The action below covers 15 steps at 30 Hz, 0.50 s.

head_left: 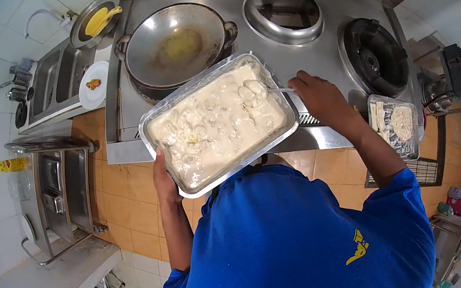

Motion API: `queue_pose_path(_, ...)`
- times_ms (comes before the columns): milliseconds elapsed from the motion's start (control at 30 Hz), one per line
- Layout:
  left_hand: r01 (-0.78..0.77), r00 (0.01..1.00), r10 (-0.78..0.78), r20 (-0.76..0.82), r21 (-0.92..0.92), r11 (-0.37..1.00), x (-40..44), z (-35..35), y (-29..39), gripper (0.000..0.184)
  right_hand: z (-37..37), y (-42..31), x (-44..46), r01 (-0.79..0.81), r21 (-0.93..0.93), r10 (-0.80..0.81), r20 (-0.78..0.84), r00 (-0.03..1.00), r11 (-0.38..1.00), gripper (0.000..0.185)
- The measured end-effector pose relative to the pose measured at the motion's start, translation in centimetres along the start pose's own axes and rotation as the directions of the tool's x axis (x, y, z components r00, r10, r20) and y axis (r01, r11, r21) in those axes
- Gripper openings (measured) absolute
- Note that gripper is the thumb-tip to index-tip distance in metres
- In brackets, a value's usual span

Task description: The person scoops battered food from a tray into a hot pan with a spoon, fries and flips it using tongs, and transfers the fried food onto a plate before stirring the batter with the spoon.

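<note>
My left hand (165, 180) grips a rectangular metal tray (192, 194) by its left side, thumb on the rim and the other fingers hidden beneath. Thick, pale, lumpy batter (218, 124) fills the tray, which is tilted towards me. In my right hand (319, 95) is the handle of a metal spoon (277, 90); its batter-coated end rests in the mix near the tray's upper right corner. Just beyond the tray, a wok (136, 53) with yellowish oil in its bottom sits on the stove.
Right of the wok are a burner ring (255, 21) and a black burner (372, 62). A smaller tray (412, 144) with pale coated pieces stands at front right. On the left are a white plate (90, 99) with a browned piece, a sink (46, 83) and a metal trolley (76, 188).
</note>
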<state>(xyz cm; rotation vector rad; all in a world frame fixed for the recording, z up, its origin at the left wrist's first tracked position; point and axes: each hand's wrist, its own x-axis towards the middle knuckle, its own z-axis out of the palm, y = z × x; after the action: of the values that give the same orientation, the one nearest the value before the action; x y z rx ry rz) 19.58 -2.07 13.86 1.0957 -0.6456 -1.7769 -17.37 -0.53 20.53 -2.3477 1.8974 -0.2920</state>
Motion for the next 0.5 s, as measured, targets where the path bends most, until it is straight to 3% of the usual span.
queue_pose_path(33, 0.004, 1.0, -0.004, 0.001, 0.008, 1.0, 0.0, 0.0, 0.1, 0.06, 0.2, 0.0, 0.0, 0.02, -0.07, -0.02, -0.003, 1.0, 0.997, 0.018)
queue_pose_path(133, 0.009, 1.0, -0.009, -0.001, 0.021, 1.0, -0.1, 0.0, 0.1, 0.06, 0.4, 0.3, 0.4, 0.067, 0.02, -0.068, 0.048, 0.997, 0.998, 0.019)
queue_pose_path(333, 0.008, 1.0, -0.007, -0.019, 0.005, 1.0, 0.1, -0.1, 0.1, 0.06, 1.4, 1.2, 0.8, 0.037, 0.343, -0.061, 0.061, 0.996, 0.939, 0.019)
queue_pose_path(500, 0.015, 0.997, -0.014, -0.08, 0.009, 1.0, -0.4, -0.2, 0.0, 0.058, 0.5, 2.1, 0.6, -0.074, 0.48, 0.011, 0.132, 0.991, 0.874, 0.019)
